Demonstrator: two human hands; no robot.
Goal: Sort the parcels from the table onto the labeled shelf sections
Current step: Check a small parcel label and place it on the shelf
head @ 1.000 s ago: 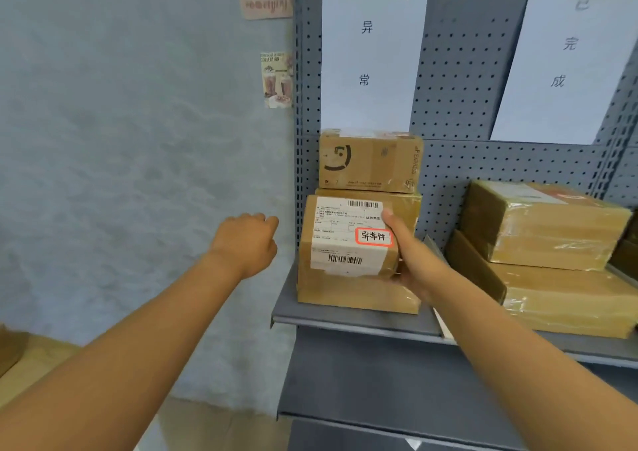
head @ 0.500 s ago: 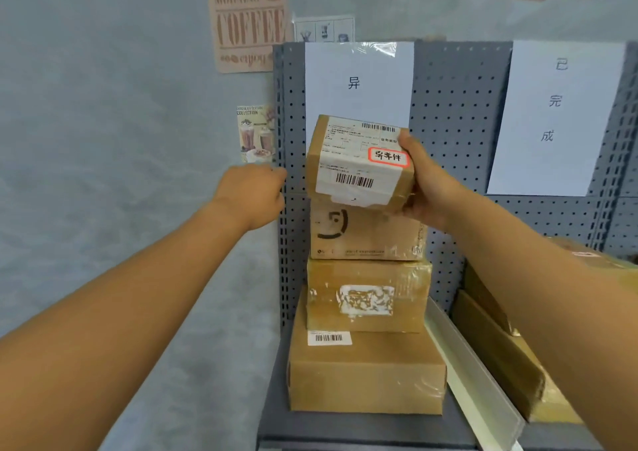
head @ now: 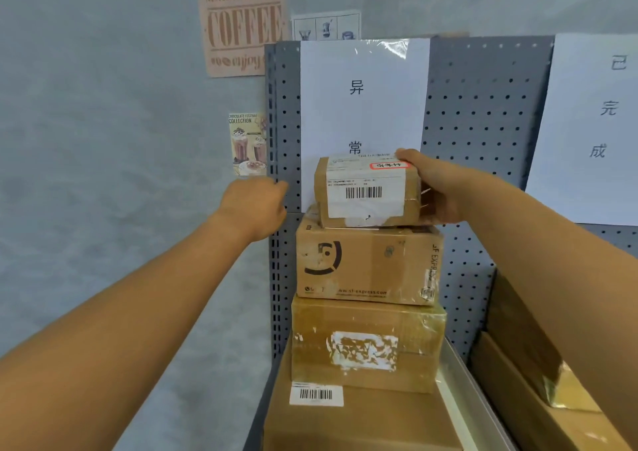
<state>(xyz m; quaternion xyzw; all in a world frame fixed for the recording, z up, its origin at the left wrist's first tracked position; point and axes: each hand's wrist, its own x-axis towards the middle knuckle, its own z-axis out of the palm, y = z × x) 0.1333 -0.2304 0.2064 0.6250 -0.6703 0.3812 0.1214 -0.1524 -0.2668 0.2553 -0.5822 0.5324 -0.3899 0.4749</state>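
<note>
Shelf stack: right hand grips top parcel; left hand fisted, empty.

The small parcel at centre frame is brown cardboard with a white label, black barcode stripes and a red-bordered sticker. The box below it is brown with a black curved logo. The pegboard is grey, dotted with dark holes. Two white sheets carry black characters. The poster at upper left is pinkish with brown lettering.
</note>
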